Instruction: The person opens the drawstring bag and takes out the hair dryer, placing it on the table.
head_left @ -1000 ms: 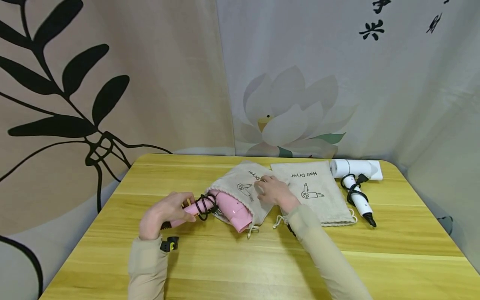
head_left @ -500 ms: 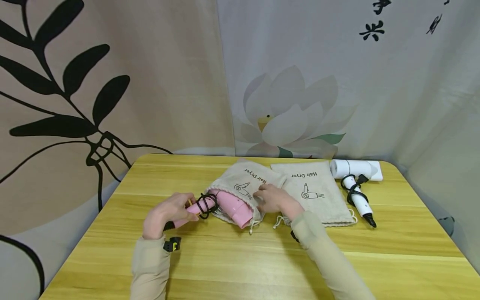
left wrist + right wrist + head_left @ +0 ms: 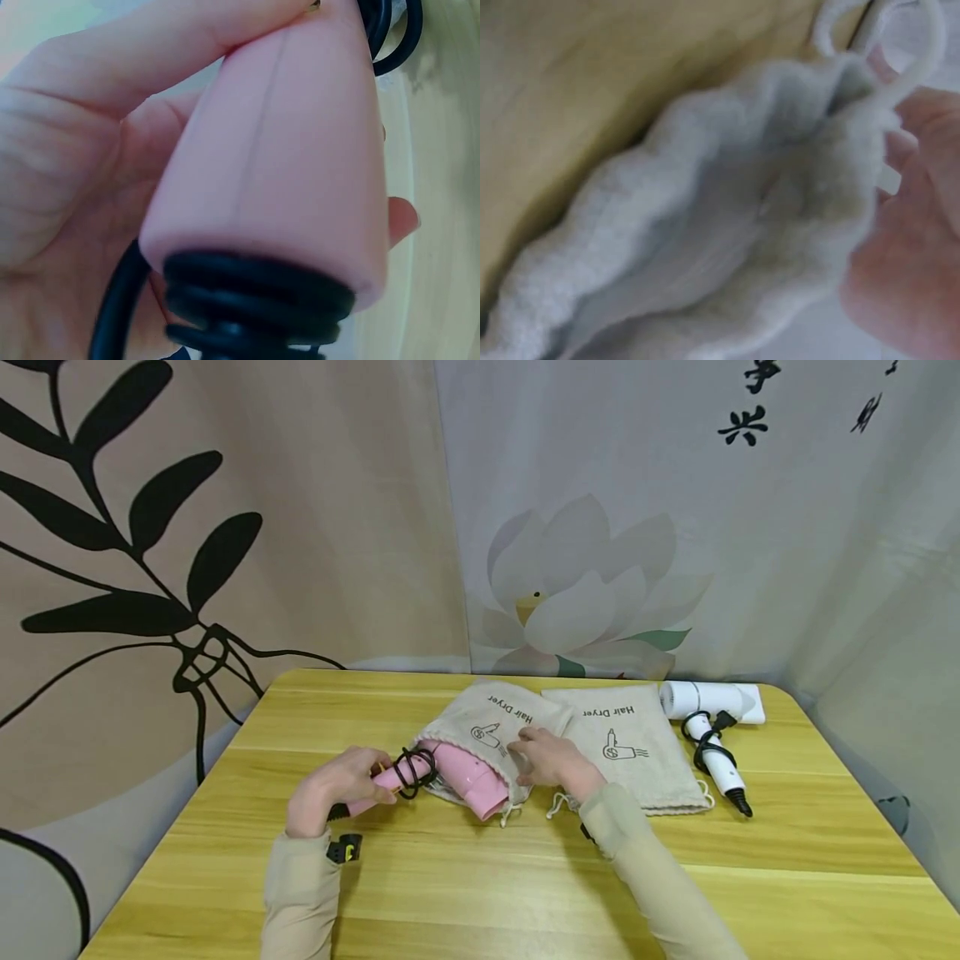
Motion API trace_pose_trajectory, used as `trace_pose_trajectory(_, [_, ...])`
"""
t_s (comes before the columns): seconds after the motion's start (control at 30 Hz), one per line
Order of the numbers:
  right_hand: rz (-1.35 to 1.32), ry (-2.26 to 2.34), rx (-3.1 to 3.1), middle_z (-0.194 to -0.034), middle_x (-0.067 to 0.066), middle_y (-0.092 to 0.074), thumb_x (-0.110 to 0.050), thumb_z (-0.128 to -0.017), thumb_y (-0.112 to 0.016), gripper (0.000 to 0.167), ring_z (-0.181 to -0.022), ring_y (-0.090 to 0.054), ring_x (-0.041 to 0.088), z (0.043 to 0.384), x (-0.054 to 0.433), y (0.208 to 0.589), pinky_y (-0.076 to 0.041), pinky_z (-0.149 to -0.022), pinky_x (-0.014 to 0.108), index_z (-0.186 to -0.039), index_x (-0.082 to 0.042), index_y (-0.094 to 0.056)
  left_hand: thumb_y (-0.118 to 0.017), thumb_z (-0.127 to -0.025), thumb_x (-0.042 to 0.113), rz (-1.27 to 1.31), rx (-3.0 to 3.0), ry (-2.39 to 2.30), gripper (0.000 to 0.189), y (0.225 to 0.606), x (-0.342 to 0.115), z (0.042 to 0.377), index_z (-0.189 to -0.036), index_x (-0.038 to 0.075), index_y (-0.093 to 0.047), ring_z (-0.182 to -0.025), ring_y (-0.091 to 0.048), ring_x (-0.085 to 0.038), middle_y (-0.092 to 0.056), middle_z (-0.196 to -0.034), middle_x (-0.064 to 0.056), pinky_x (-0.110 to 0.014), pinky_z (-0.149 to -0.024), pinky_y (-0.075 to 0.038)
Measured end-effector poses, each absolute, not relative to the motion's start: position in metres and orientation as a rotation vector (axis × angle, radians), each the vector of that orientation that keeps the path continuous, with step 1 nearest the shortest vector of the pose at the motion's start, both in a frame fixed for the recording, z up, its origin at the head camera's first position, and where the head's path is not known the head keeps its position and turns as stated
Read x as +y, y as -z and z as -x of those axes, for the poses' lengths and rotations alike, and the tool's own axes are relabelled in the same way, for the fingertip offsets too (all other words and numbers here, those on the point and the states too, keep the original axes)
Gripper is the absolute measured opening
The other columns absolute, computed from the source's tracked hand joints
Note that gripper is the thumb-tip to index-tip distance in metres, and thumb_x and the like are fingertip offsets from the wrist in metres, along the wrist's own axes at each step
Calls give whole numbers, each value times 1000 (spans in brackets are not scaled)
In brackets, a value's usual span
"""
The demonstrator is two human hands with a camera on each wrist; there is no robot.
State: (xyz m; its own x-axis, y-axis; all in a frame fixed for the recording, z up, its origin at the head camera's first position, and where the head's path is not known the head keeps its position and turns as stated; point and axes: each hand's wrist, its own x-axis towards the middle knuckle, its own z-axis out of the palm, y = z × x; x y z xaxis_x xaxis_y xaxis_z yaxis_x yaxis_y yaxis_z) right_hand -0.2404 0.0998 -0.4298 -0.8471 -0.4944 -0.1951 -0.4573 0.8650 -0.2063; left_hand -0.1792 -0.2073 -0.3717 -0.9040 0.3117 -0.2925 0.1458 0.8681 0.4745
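Observation:
A pink hair dryer [image 3: 468, 777] lies partly inside a beige drawstring pouch [image 3: 498, 714] printed "Hair Dryer". Its nozzle and handle stick out of the pouch's mouth. My left hand [image 3: 341, 787] grips the handle, around which a black cord is wound. The handle's end [image 3: 270, 172] fills the left wrist view, thumb on one side and a fingertip showing past the other. At the pouch's right edge, my right hand [image 3: 557, 762] holds the cloth near the opening. The gathered rim [image 3: 682, 127] gapes in the right wrist view, its inside blurred; the fingertips are mostly hidden behind cloth.
A second flat pouch [image 3: 637, 768] with the same print lies just right of the first, its drawstring ends loose. Beyond it a white hair dryer [image 3: 712, 700] rests with its cord-wrapped handle toward me. All lie on a wooden table [image 3: 450, 893]; a printed curtain [image 3: 360, 527] hangs behind.
Over the last second the right hand has shifted slightly down along the pouch's edge. The left hand and hair dryer have moved a little to the right; since half a second ago, almost nothing moves.

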Motion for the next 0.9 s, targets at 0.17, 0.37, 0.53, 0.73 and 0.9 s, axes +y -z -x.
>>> trace_pose_trajectory(0.17, [738, 225, 2796, -151, 12, -36, -35, -78, -74, 66, -139, -34, 33, 247, 102, 432, -40, -103, 57, -137, -18, -50, -78, -76, 20, -378, 2690, -627, 44, 373, -209, 179, -111, 1, -61, -84, -56, -19, -64, -99, -12, -36, -73, -49])
trace_pose_trajectory(0.37, [746, 246, 2776, -152, 11, -35, -32, -78, -74, 65, -141, -31, 33, 253, 104, 432, -36, -105, 58, -137, -19, -50, -78, -76, 21, -408, 2708, -612, 42, 373, -211, 179, -110, 4, -61, -86, -55, -20, -64, -100, -11, -37, -74, -48])
trace_pose_trajectory(0.53, [748, 260, 2763, -153, 10, -34, -30, -79, -73, 64, -142, -30, 32, 256, 105, 432, -35, -106, 58, -138, -20, -50, -79, -75, 21, -410, 2715, -602, 41, 374, -213, 179, -109, 6, -62, -87, -54, -20, -64, -101, -10, -37, -74, -47])
trace_pose_trajectory(0.73, [750, 280, 2763, -153, 10, -33, -27, -79, -73, 64, -141, -31, 32, 260, 106, 433, -35, -107, 57, -138, -21, -49, -79, -75, 18, -420, 2683, -646, 40, 373, -215, 179, -109, 5, -62, -82, -54, -17, -64, -99, -9, -31, -70, -47])
trace_pose_trajectory(0.9, [761, 281, 2761, -153, 11, -33, -25, -82, -72, 62, -142, -31, 32, 260, 108, 431, -36, -106, 58, -139, -19, -49, -79, -75, 17, -465, 2677, -669, 38, 371, -214, 179, -107, 5, -62, -80, -54, -16, -64, -96, -8, -28, -68, -45])
